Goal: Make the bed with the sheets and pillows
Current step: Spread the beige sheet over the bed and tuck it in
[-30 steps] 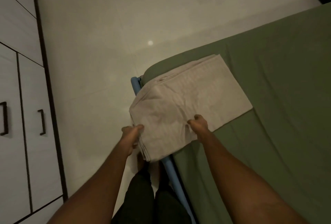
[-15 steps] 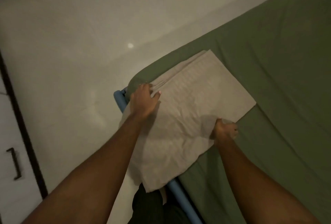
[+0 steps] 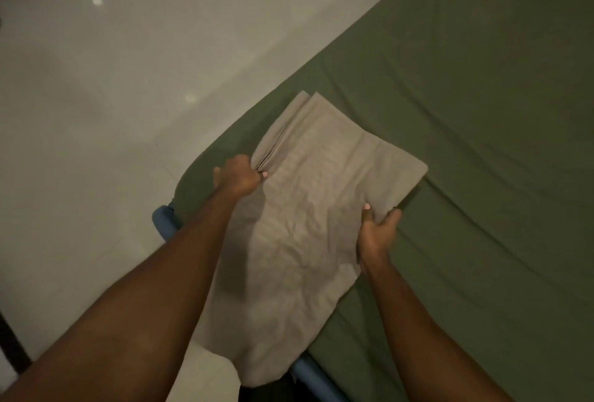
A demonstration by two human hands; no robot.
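Nearest, the loose end of the folded beige sheet (image 3: pixel 315 208) hangs off the bed corner, draped over the blue bed frame (image 3: pixel 313 377). Farther up its right edge, the right hand (image 3: pixel 376 234) grasps the fold, thumb on top and fingers tucked beneath. On its left edge, a little farther, the left hand (image 3: pixel 239 176) pinches the stacked layers where they fan apart. Beyond the beige sheet, the green fitted sheet (image 3: pixel 482 144) covers the mattress; the pale floor (image 3: pixel 112 112) lies to its left.

The risk, as I judge it, is uneven layers: if each hand catches a different number of folds, opening it could twist the cloth, and the overhanging end could drag the lot to the floor.

Half a second ago the left hand lay flat on top of the sheet; now it has closed on the edge, and the right thumb has come over the fold.
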